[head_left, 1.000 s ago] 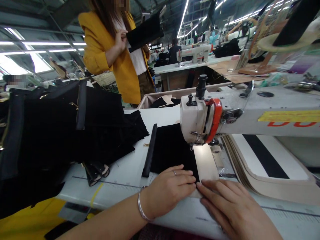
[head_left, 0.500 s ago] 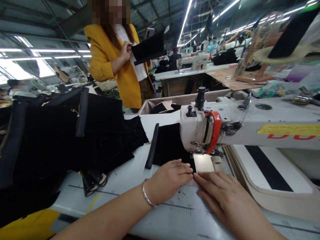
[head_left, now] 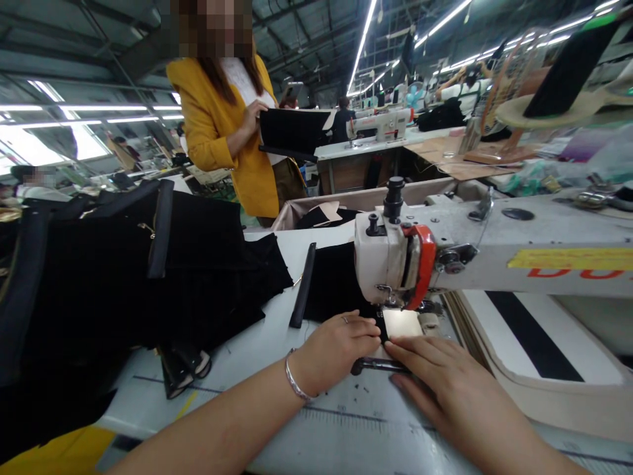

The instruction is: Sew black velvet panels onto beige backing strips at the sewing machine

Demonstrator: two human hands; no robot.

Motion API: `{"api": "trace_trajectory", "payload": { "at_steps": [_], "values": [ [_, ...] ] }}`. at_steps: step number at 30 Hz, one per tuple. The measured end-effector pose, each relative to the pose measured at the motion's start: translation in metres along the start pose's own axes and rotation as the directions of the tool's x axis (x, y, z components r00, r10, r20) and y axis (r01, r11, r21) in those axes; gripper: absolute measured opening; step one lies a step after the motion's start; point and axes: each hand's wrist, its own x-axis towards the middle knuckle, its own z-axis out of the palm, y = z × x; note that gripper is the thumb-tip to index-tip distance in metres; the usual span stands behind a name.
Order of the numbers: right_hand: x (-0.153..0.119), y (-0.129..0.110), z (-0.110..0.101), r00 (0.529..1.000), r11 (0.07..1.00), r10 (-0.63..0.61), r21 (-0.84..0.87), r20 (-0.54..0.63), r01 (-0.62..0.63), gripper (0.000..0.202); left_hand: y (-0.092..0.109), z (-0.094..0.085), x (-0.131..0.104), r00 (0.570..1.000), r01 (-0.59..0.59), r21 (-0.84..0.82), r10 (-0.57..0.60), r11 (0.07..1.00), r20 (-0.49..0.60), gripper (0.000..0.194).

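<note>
Stretches both bare forearms over a pale worktop (head_left: 341, 432) marked with a ruler scale. Wears a silver bracelet (head_left: 295, 379) on the left wrist. Lays the right hand (head_left: 445, 369) palm down with fingers extended and thumb apart, reaching the near edge of a brightly lit pale rectangle (head_left: 403, 324). Presses the left hand (head_left: 339, 346) flat, with fingers together, on a black fabric panel (head_left: 331, 280); cannot tell whether anything is pinched beneath either hand. Has a dark bar (head_left: 378, 364) just below the fingertips, between both hands. Works with the panel flat on the worktop, partly hidden behind the head of a white sewing machine (head_left: 378, 257), with a dark strip (head_left: 302, 285) along its left side. Has black pieces (head_left: 198, 264) heaped at left, pale panels (head_left: 593, 359) stacked at right. Faces an open box (head_left: 420, 190), then a person in a yellow jacket (head_left: 257, 181) holding a black piece (head_left: 291, 130), and farther off, a second sewing machine (head_left: 383, 124).
</note>
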Motion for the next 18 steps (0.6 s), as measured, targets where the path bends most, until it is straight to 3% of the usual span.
{"api": "trace_trajectory", "payload": {
  "at_steps": [6,18],
  "values": [
    [0.010,0.003,0.001,1.000,0.999,0.023,-0.045,0.007,-0.023,0.034,-0.010,0.000,0.010,1.000,0.004,0.006,-0.004,1.000,-0.009,0.021],
    [0.022,0.011,0.009,1.000,0.994,0.020,-0.110,-0.012,-0.022,0.041,-0.025,0.001,0.026,0.993,0.119,-0.077,-0.120,0.990,-0.017,0.016]
  ]
}}
